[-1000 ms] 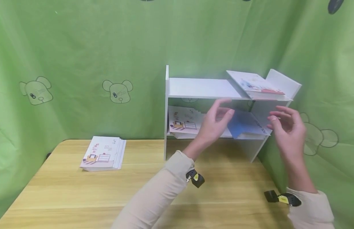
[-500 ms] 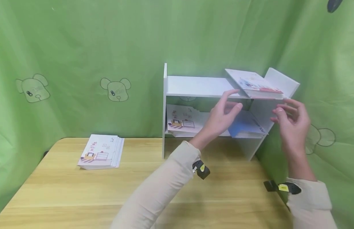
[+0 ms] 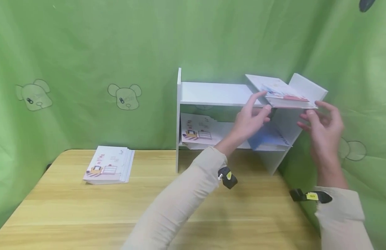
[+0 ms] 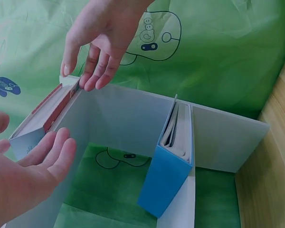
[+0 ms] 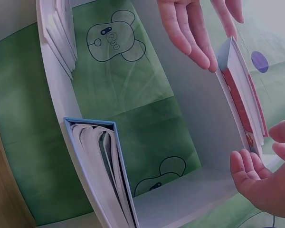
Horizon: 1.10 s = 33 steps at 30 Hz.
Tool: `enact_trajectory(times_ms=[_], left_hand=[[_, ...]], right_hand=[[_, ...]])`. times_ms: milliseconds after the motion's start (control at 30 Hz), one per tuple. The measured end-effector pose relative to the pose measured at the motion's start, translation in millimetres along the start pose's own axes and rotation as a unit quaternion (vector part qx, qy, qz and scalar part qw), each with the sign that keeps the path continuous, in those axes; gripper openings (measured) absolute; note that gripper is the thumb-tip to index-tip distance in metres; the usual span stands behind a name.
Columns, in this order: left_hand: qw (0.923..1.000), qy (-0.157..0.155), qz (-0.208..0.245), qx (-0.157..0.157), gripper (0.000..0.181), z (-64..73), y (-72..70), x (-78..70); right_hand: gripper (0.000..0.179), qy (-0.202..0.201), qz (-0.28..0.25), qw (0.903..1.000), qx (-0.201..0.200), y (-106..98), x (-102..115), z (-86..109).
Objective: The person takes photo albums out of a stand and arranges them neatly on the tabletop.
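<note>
A hardcover book [image 3: 278, 88] with a white, red and blue cover lies flat at the right of the white shelf unit's [image 3: 211, 93] top board, its near end at the front edge. My left hand [image 3: 248, 119] is at the book's left front corner, fingers bent loosely and index fingertip overlapping the cover. At the right front corner, my right hand [image 3: 325, 130] has its thumb and fingers spread around the corner. In the left wrist view, the book's red-trimmed page edge [image 4: 50, 107] shows between the two hands. Neither hand visibly squeezes it.
On the lower board, white booklets [image 3: 197, 131] lean at the left and a blue-covered book [image 4: 164, 178] stands at the right. Another stack of white booklets [image 3: 107, 165] lies on the wooden table [image 3: 118, 215]. A green curtain [image 3: 86, 45] hangs behind and to the right.
Both hands have risen from in front of the lower board to the front corners of the book on top. The left hand has also shifted right. The book keeps its place.
</note>
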<state>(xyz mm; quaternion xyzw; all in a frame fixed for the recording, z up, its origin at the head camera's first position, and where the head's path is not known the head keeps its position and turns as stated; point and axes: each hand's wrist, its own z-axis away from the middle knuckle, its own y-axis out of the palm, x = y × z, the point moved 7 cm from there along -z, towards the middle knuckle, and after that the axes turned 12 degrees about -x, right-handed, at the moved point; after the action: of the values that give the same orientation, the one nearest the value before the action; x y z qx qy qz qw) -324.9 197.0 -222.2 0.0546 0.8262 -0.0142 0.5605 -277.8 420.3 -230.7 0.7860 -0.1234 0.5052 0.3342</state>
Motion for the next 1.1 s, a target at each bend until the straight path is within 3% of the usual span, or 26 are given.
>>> enact_trajectory(times_ms=[233,400,567,767,967,1100], left_hand=[[1.0,-0.006,-0.002,0.005,0.047,-6.8,8.2,-2.5],[0.9989,-0.029,0.037,0.003,0.045,-9.1,14.2,-1.2],[0.9963,-0.04,0.072,-0.024,0.039,-11.0,14.7,-0.7],[0.9912,-0.054,0.102,-0.065,0.031,-12.7,14.0,0.0],[0.9827,-0.092,0.135,-0.087,0.025,-14.3,11.5,7.4],[0.979,-0.093,0.157,-0.09,0.02,-15.2,10.2,8.1]], right_hand=[[0.043,0.019,0.001,0.9998,0.0,0.6,3.9,-7.0],[0.046,0.042,-0.021,0.9989,0.006,2.7,3.5,-12.3],[0.051,0.064,-0.021,0.9977,0.005,8.5,1.3,-14.8],[0.039,0.071,0.001,0.9975,-0.005,13.7,0.8,-13.8],[0.031,0.077,0.026,0.9967,-0.006,19.1,-1.5,-11.7],[0.031,0.078,0.026,0.9967,-0.002,20.3,-0.9,-10.9]])
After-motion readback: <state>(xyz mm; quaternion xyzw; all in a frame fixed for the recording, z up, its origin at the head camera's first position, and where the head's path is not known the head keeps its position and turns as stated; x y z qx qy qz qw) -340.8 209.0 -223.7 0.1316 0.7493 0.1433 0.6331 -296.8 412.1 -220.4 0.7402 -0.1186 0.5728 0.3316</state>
